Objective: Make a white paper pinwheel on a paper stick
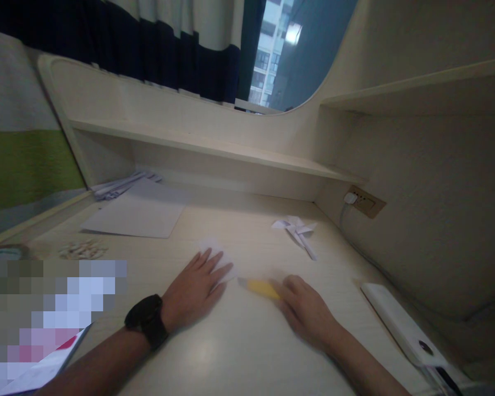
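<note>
My left hand (196,291), with a black watch (144,316) at the wrist, lies flat with spread fingers on a small piece of white paper (227,259). Much of that paper is hidden under the fingers. Closed around a yellow utility knife (264,289) is my right hand (309,311). The knife is blurred, and its greyish tip points left at the paper's near right corner; I cannot tell whether they touch. Beyond my right hand, a folded white paper pinwheel (297,226) with a paper stick rests on the desk.
White sheets (138,212) lie at the back left, with folded paper strips (121,186) behind. A small pile of pale bits (82,249) sits at left, above a partly blurred-out booklet (45,363). A white device (400,324) stands at right; a cable (367,258) runs along the wall.
</note>
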### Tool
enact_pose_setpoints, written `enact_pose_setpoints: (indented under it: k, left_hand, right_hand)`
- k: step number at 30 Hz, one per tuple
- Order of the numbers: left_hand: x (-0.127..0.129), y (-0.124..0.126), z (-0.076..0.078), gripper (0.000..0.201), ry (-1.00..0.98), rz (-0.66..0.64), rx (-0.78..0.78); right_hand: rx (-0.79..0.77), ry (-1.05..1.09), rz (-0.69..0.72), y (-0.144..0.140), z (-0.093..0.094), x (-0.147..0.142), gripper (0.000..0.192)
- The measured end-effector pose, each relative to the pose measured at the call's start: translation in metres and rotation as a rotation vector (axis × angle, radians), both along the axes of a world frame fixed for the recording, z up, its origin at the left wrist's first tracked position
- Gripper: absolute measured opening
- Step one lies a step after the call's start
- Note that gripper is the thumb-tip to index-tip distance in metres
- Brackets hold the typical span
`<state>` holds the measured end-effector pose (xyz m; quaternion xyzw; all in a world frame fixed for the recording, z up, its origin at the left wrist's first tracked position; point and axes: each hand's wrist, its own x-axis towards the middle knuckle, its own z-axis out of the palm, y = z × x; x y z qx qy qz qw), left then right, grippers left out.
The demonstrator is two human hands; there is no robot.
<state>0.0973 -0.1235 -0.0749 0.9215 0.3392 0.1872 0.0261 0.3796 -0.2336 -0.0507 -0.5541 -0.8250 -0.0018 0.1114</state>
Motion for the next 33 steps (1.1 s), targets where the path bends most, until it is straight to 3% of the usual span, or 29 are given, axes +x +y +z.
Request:
enact_pose_setpoints:
  k: [27, 33]
  left_hand:
    - [0.001, -0.002, 0.002, 0.041, 0.019, -0.023, 0.001]
    - [0.000, -0.001, 0.001, 0.041, -0.008, -0.022, -0.017]
  right_hand:
    - [0.012, 0.049, 0.024, 0.000, -0.002, 0.007, 0.038]
    - [0.023, 0.408, -0.096, -0.003, 0.002, 0.011, 0.027]
